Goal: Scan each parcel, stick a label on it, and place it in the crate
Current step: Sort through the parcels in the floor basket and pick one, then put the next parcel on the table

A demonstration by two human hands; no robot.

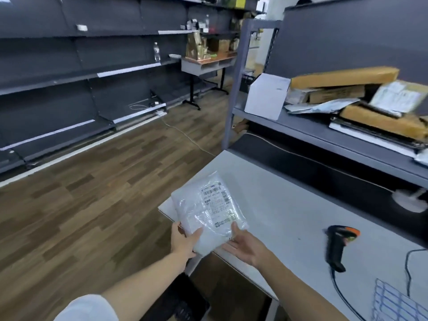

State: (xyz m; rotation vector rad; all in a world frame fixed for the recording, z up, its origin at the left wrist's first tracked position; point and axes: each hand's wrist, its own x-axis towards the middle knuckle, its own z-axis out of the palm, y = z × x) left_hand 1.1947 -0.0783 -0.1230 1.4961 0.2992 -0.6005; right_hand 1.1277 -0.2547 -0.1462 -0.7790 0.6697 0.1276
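Observation:
A white plastic-bag parcel [203, 209] with a printed shipping label on top is held over the left corner of the white table [278, 205]. My left hand [183, 242] grips its near left edge, thumb on top. My right hand [245, 246] lies palm-up with straight fingers under the near right edge, thumb resting on the bag. A black barcode scanner [338, 246] with an orange tip lies on the table to the right, its cable trailing toward me. A sheet of blue-lined labels [398, 304] sits at the lower right.
A grey shelf [312, 133] behind the table carries a white box [266, 96], brown cardboard parcels [342, 78] and plastic mailers. A dark crate [185, 302] stands on the wood floor below the table's left end. Dark store shelving lines the left wall.

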